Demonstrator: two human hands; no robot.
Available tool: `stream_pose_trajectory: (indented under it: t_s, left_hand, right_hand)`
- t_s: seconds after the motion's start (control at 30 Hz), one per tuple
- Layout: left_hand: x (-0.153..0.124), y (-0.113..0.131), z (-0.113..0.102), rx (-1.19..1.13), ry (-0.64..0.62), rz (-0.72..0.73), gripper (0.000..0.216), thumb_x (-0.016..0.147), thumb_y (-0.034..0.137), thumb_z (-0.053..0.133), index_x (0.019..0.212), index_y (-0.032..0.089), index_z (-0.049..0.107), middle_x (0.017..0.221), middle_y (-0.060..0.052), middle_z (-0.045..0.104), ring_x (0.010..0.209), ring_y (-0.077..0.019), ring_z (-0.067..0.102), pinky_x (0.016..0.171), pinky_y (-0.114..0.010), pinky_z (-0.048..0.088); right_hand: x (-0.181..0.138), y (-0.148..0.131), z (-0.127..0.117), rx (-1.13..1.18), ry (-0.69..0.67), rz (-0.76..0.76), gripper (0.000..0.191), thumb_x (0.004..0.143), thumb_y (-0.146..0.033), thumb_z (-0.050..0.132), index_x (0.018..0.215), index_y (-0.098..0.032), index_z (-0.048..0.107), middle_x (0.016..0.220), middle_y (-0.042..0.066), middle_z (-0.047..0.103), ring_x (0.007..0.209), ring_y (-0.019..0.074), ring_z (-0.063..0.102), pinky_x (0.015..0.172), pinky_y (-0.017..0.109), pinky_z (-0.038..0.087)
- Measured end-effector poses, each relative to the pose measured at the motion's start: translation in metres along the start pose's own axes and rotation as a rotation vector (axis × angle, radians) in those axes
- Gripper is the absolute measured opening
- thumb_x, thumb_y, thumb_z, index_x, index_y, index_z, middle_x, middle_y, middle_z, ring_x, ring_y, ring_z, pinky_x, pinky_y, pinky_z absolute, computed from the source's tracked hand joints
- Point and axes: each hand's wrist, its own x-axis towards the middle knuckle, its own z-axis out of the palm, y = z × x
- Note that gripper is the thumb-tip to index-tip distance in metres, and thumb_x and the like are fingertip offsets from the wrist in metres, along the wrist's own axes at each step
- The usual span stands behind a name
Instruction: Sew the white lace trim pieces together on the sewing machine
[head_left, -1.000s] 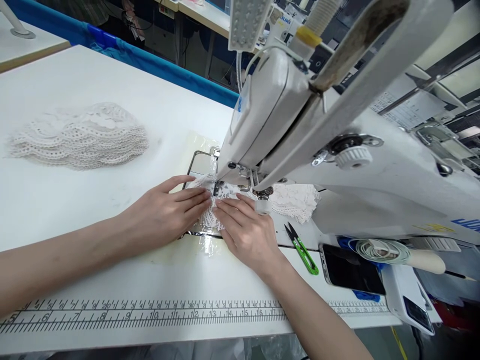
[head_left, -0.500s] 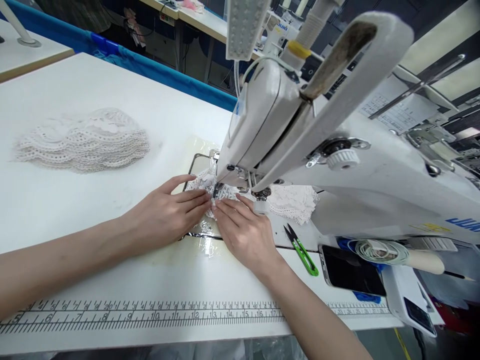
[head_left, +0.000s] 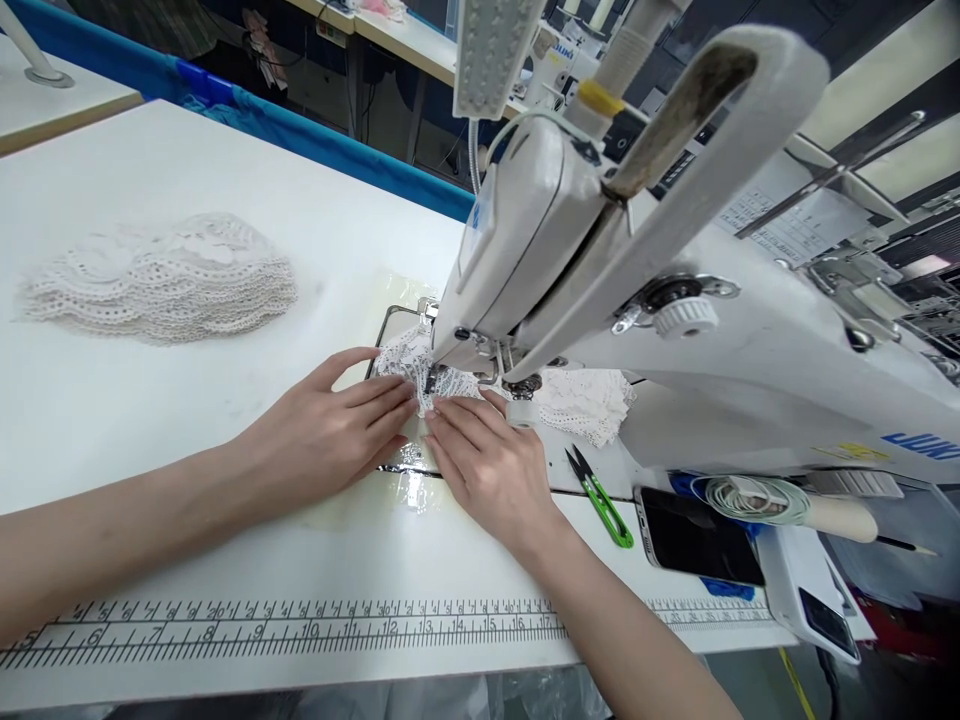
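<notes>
A piece of white lace (head_left: pixel 405 355) lies under the needle area of a white sewing machine (head_left: pixel 517 230). My left hand (head_left: pixel 337 420) rests flat with its fingertips on the lace's near left edge, thumb spread away. On the other side of the presser foot (head_left: pixel 432 378), my right hand (head_left: pixel 491 465) lies with outstretched fingers on the near edge of the same lace. Both hands press from above; neither is wrapped round anything. More white lace (head_left: pixel 589 402) lies to the right, beyond my right hand. The needle tip itself is hidden.
A stack of white lace pieces (head_left: pixel 165 280) lies on the table at left. Green thread snips (head_left: pixel 600 497), a phone (head_left: pixel 699 535) and a coil of pale cord (head_left: pixel 750 500) lie at right. A measuring tape (head_left: pixel 300 630) runs along the front edge.
The lace has fed slightly away from me under the presser foot, with less of it showing in front. My left hand has shifted a little to the left.
</notes>
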Motion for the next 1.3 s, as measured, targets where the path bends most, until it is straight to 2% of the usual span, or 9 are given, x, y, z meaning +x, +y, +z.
stream_pose_trajectory:
  t_s: [0.2,0.43,0.6,0.73,0.9,1.03,1.1,1.2,1.3]
  left_hand:
    - [0.003,-0.001,0.000,-0.002,0.014,0.007,0.030,0.110,0.027,0.049,0.118,0.011,0.072,0.120,-0.010,0.079,0.112,-0.0226,0.075,0.120,-0.046,0.036]
    - [0.003,-0.003,0.003,-0.019,-0.020,-0.024,0.032,0.110,0.032,0.046,0.120,0.015,0.071,0.122,-0.008,0.079,0.117,-0.0226,0.073,0.120,-0.047,0.038]
    - [0.003,-0.010,0.007,0.001,-0.053,-0.025,0.033,0.109,0.033,0.047,0.129,0.019,0.069,0.127,-0.007,0.077,0.122,-0.0238,0.070,0.121,-0.048,0.036]
    - [0.006,-0.015,0.007,0.038,-0.073,-0.009,0.037,0.112,0.034,0.039,0.126,0.020,0.070,0.129,-0.005,0.076,0.123,-0.0217,0.070,0.119,-0.045,0.036]
    - [0.009,-0.017,0.010,0.037,-0.030,-0.051,0.045,0.112,0.035,0.034,0.127,0.013,0.070,0.130,-0.012,0.075,0.125,-0.0267,0.068,0.115,-0.048,0.040]
    - [0.009,-0.022,0.013,-0.024,-0.046,-0.104,0.044,0.111,0.036,0.038,0.132,0.010,0.067,0.134,-0.015,0.073,0.129,-0.0284,0.066,0.117,-0.048,0.042]
    - [0.009,-0.023,0.010,-0.021,-0.061,-0.091,0.042,0.110,0.036,0.042,0.130,0.009,0.067,0.131,-0.016,0.073,0.124,-0.0302,0.069,0.116,-0.051,0.043]
    - [0.007,-0.012,-0.001,0.049,-0.056,-0.041,0.030,0.106,0.026,0.050,0.116,0.010,0.073,0.107,-0.013,0.077,0.098,-0.0269,0.074,0.113,-0.054,0.046]
    - [0.005,0.009,-0.015,-0.049,-0.024,0.071,0.027,0.101,0.007,0.048,0.103,0.015,0.073,0.091,-0.005,0.076,0.082,-0.0191,0.071,0.096,-0.040,0.056]
  right_hand:
    - [0.001,0.000,0.001,-0.058,0.025,0.011,0.021,0.105,-0.024,0.059,0.113,-0.018,0.078,0.123,0.007,0.079,0.097,0.0209,0.075,0.098,0.039,0.058]
    - [0.005,0.001,0.002,-0.067,0.014,0.028,0.022,0.106,-0.024,0.058,0.115,-0.017,0.076,0.121,0.007,0.079,0.099,0.0217,0.074,0.096,0.039,0.058]
    - [0.005,0.003,0.005,-0.086,0.002,0.059,0.024,0.107,-0.026,0.056,0.118,-0.018,0.077,0.120,0.008,0.080,0.108,0.0236,0.073,0.105,0.043,0.055]
    - [0.002,0.005,0.006,-0.104,-0.014,0.078,0.030,0.108,-0.030,0.053,0.119,-0.016,0.077,0.109,0.010,0.081,0.101,0.0234,0.074,0.107,0.045,0.054]
    - [0.002,0.005,0.002,-0.098,-0.052,0.099,0.029,0.108,-0.030,0.054,0.119,-0.018,0.078,0.099,0.009,0.082,0.100,0.0245,0.074,0.106,0.045,0.055]
    - [0.003,0.005,0.000,-0.082,-0.021,0.098,0.028,0.107,-0.029,0.054,0.118,-0.017,0.077,0.102,0.009,0.082,0.099,0.0242,0.074,0.107,0.045,0.054]
    - [0.003,0.006,0.000,-0.084,0.019,0.091,0.027,0.108,-0.028,0.053,0.117,-0.017,0.076,0.106,0.008,0.082,0.098,0.0235,0.074,0.108,0.044,0.053]
    - [0.003,0.009,-0.001,-0.083,0.072,0.071,0.027,0.108,-0.025,0.052,0.118,-0.017,0.075,0.110,0.006,0.082,0.097,0.0225,0.075,0.108,0.044,0.052]
    - [0.003,0.011,-0.003,-0.061,0.090,0.067,0.026,0.107,-0.021,0.052,0.119,-0.018,0.075,0.111,0.005,0.082,0.095,0.0221,0.075,0.107,0.045,0.052]
